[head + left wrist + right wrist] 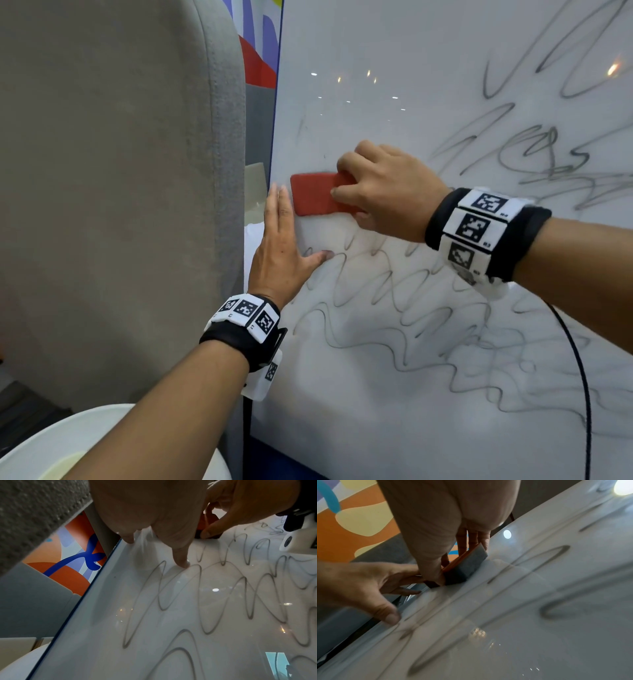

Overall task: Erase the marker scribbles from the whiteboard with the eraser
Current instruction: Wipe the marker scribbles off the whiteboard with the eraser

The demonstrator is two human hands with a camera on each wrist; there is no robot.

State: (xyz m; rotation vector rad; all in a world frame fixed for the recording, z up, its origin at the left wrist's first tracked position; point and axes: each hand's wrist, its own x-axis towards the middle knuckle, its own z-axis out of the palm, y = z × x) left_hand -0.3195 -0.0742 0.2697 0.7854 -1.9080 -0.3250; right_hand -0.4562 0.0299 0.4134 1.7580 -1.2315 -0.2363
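Red felt-bottomed block eraser (317, 198) sits flat on the glossy whiteboard (394, 411) near its left edge, so I'm mid-wipe. My right hand (383, 195) pinches it, fingers on top, thumb below. My left hand (284, 246) lies spread, bracing the board. Grey marker scribbles (394, 308) fill the lower right, so I'd sweep down that way next.

Left side: a tall grey-beige fabric-covered panel with a rounded top corner (113, 192), upright, filling the left of the head view.
Behind: a wall mural of orange, red, lilac and blue curved shapes (72, 563), with grey wall below it.
Lower left: a white curved-edged surface (85, 442).
Light: small bright ceiling-lamp reflections (342, 78).
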